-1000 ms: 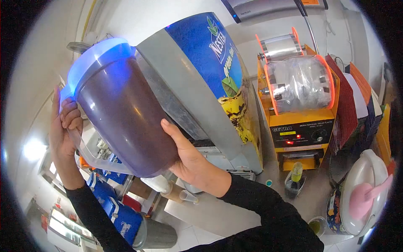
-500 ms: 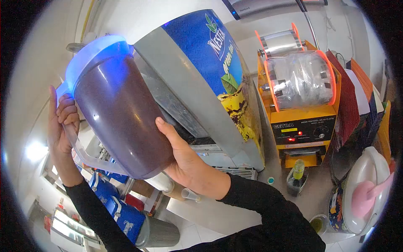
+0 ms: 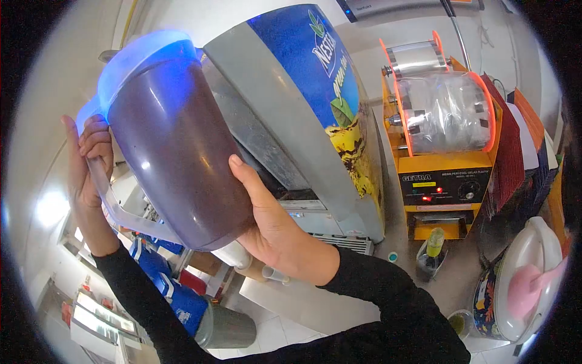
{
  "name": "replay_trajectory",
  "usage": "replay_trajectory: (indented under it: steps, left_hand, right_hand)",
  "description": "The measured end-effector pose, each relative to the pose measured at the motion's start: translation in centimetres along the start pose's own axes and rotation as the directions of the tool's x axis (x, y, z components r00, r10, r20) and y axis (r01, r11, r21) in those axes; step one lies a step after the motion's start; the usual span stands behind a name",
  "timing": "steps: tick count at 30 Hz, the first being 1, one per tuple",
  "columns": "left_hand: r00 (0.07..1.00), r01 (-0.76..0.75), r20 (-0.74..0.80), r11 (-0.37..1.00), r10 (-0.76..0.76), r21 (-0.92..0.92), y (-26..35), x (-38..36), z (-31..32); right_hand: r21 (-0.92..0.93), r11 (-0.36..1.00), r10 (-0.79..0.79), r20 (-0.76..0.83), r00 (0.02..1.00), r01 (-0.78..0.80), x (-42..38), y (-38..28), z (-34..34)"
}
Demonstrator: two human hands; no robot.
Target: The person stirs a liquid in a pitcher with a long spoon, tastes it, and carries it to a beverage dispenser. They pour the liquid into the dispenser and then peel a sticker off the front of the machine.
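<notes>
A large clear plastic pitcher [image 3: 176, 151], nearly full of dark brown liquid, is held up and tilted in front of the drink dispenser [image 3: 285, 121]. Blue light glows on its rim. My left hand [image 3: 94, 151] is closed round the pitcher's handle, with the index finger pointing up. Lower down, my right hand [image 3: 270, 224] grips the base, its thumb on the side wall and its other fingers hidden beneath. The dispenser carries a blue tea label and stands just behind the pitcher.
A yellow cup-sealing machine [image 3: 445, 182] with a film roll stands right of the dispenser. Near it are a small bottle [image 3: 433, 249], a white lidded pot [image 3: 527, 285] with a pink ladle [image 3: 527, 288], and a glass [image 3: 462, 321]. Blue cooler boxes [image 3: 182, 303] and a grey bin [image 3: 227, 327] sit below left.
The pitcher and both hands have shifted slightly up in view, and the dispenser and sealing machine appear a little further right. Both hands keep their hold.
</notes>
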State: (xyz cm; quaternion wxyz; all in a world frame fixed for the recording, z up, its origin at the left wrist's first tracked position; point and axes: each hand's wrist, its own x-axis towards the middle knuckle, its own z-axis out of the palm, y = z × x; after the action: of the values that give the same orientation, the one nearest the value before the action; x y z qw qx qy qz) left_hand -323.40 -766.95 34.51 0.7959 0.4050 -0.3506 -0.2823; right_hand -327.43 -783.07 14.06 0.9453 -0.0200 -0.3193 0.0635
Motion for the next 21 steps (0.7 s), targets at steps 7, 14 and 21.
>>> replay_trajectory:
  steps: [7,14,21]
  left_hand:
    - [1.0,0.008,0.018,0.998,-0.007,-0.067,0.2,0.0,-0.2]
    - [1.0,-0.019,-0.02,1.0,0.019,-0.018,1.4,-0.1,-0.3]
    - [0.982,0.149,0.123,0.989,-0.145,-0.02,3.6,1.5,-2.0]
  right_hand:
    - [0.017,1.0,0.026,-0.023,0.999,-0.026,0.1,-0.3,0.3]
    - [-0.037,0.999,0.0,-0.011,1.0,-0.001,0.1,-0.3,0.5]
    - [-0.159,0.987,0.019,-0.082,0.996,-0.032,0.5,-0.3,0.3]
